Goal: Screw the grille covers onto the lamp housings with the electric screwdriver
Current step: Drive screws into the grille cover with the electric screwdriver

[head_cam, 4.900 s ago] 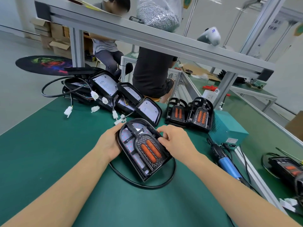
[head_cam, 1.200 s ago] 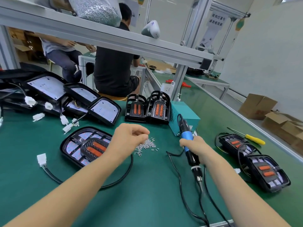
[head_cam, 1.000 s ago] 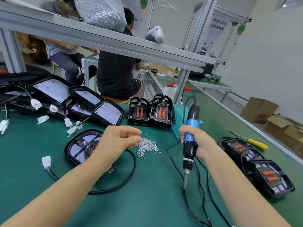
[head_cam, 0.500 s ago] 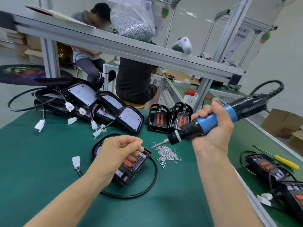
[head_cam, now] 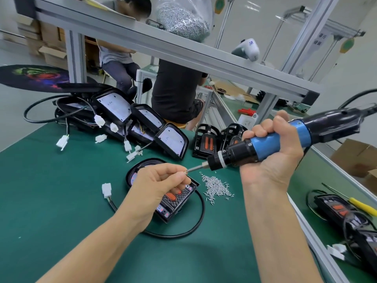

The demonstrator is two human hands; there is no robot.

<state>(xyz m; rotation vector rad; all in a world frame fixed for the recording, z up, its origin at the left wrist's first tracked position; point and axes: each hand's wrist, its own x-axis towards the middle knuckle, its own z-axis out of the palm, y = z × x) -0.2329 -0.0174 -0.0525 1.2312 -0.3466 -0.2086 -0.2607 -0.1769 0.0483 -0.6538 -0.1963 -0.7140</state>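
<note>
The right hand (head_cam: 271, 154) is wrapped tight round the blue grip of the electric screwdriver (head_cam: 285, 139). The tool lies almost flat in the air, w/ its thin metal bit (head_cam: 195, 168) pointing left. The left hand (head_cam: 161, 184) is curled, thumb & first finger pinching a tiny screw (head_cam: 186, 171) right at the bit's tip. Both hands are up off the table.

Just under the left hand lies a lamp housing (head_cam: 167, 203) on the green table (head_cam: 51, 190), w/ its black grille cover (head_cam: 179, 198) & orange strips on top. The hand hides part of it. A black cable (head_cam: 195, 221) loops round it, w/ a white plug (head_cam: 106, 190) at its left end.

Near the housing's right side is a small pile of silver screws (head_cam: 217, 186). Behind it stand 2 more grille covers (head_cam: 206, 141), leaning upright. To the back left is a heap of open lamp housings (head_cam: 142, 123) w/ wires & white plugs. At the far right lie more lamps (head_cam: 338, 209) & a yellow screwdriver (head_cam: 363, 206). A big bag of screws (head_cam: 183, 19) sits up on the metal shelf (head_cam: 163, 43). 2 other people sit behind the table.
</note>
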